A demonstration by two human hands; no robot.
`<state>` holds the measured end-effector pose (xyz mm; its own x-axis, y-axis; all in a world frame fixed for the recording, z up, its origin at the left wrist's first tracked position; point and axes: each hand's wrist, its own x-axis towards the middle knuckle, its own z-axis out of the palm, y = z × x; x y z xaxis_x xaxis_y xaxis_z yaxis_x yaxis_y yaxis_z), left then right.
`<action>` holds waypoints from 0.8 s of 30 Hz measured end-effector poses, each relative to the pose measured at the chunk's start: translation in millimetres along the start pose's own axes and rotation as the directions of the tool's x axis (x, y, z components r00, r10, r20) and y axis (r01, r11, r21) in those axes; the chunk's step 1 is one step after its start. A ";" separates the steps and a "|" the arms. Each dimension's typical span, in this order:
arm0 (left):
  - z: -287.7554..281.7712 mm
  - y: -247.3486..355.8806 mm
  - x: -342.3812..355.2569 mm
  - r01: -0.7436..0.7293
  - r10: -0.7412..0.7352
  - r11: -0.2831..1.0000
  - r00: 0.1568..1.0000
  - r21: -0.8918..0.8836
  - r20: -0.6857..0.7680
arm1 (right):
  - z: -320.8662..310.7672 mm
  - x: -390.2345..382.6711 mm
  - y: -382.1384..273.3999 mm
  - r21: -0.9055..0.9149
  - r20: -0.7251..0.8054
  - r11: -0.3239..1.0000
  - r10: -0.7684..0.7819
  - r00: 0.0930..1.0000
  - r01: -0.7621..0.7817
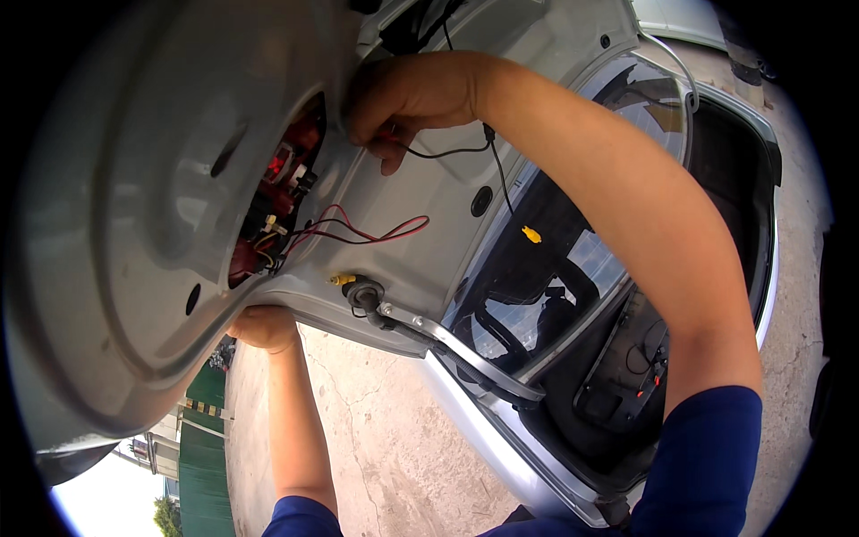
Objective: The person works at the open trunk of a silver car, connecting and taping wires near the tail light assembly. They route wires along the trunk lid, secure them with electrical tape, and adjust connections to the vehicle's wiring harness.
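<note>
Overhead is a raised grey trunk lid [116,224], its inner side facing me. At its lower edge my left hand [267,328] is closed round the rim, fingers mostly hidden behind the metal. My right hand [407,103] reaches up to the inner panel, its shadowed fingers closed on a thin black cable [456,152] with a red bit at the fingertips. From a black joint, a lead hangs to a yellow plug [531,234]. A looped red and black wire pair [385,234] comes out of the lid's opening [291,192], where red lamp parts and small connectors show.
A hinge arm [474,358] joins lid to car body, with another yellow plug [341,279] by its top. Rear window glass [510,313] lies behind the hanging lead. Inside the trunk sits a dark panel [617,367] with wires. Concrete ground [385,421] lies below.
</note>
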<state>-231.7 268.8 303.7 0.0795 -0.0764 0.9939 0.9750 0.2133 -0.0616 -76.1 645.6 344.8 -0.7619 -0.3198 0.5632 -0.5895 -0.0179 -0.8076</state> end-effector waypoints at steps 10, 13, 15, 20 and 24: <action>-5.5 -2.6 0.1 0.214 -0.199 0.941 0.977 -0.264 0.082 | 17.0 4.4 -23.1 -0.527 -0.182 0.823 0.135 0.974 -0.212; 0.0 29.7 -0.9 0.153 -0.151 0.986 0.988 -0.060 0.039 | 11.8 3.3 -21.6 -0.502 -0.196 0.844 0.103 0.975 -0.190; -1.1 64.1 -10.6 0.124 -0.123 0.992 0.991 0.009 -0.051 | 16.9 2.2 -20.2 -0.522 -0.251 0.827 0.082 0.964 -0.207; -12.3 150.6 -62.4 0.495 -0.562 0.824 0.777 0.276 0.285 | 33.6 0.5 -25.1 -0.535 -0.303 0.814 0.066 0.951 -0.227; 8.2 164.0 -67.1 0.433 -0.556 0.807 0.785 0.402 0.272 | 21.8 15.6 -16.5 -0.402 -0.229 0.896 0.100 0.968 -0.188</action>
<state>-78.9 316.9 227.7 -0.5363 0.0860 0.8396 0.7379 0.5307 0.4170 -72.4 620.2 363.2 -0.8584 -0.0943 0.5043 -0.4928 0.4252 -0.7592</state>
